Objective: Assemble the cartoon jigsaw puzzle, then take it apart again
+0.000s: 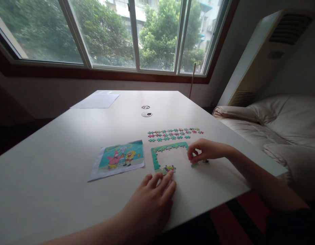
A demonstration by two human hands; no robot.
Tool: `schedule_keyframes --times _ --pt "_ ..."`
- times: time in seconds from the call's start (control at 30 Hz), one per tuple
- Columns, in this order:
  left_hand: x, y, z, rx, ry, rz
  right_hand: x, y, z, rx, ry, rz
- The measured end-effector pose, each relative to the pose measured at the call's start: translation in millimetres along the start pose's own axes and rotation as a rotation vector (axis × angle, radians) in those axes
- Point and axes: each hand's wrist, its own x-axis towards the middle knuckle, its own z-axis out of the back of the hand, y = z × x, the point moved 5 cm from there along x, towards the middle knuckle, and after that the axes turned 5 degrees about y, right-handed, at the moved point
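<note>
A partly joined jigsaw puzzle frame point(154, 158) lies on the white table, with teal pieces along its left and top sides. My left hand point(156, 190) is open, palm down, its fingertips resting at the joined bottom-left pieces point(169, 168). At the right side of the frame, my right hand point(202, 149) has thumb and finger pinched on a greenish puzzle piece point(194, 165), mostly covered by the fingers. Just right of those fingertips lies a dark loose piece point(206, 161). Beyond the frame, several loose puzzle pieces point(170, 135) lie in rows.
Left of the puzzle lies a printed cartoon picture sheet point(121, 156). Two round items point(146, 114) and white paper point(96, 101) are farther back on the table point(57, 163). A cream sofa point(279, 112) stands to the right, below a tall air conditioner point(259, 51).
</note>
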Motion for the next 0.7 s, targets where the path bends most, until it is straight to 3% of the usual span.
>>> schedule_keyframes --times 0.17,0.43,0.7 --pt "0 0 0.1 0.043 -0.016 -0.014 -3 0 7 -0.096 -0.064 0.009" --pt "7 -8 5.4 0.123 -0.124 -0.071 -15 -7 14 -0.129 -0.032 -0.081" --pt "42 -16 8.3 0.04 -0.101 -0.143 -11 -10 9 -0.156 0.007 -0.111"
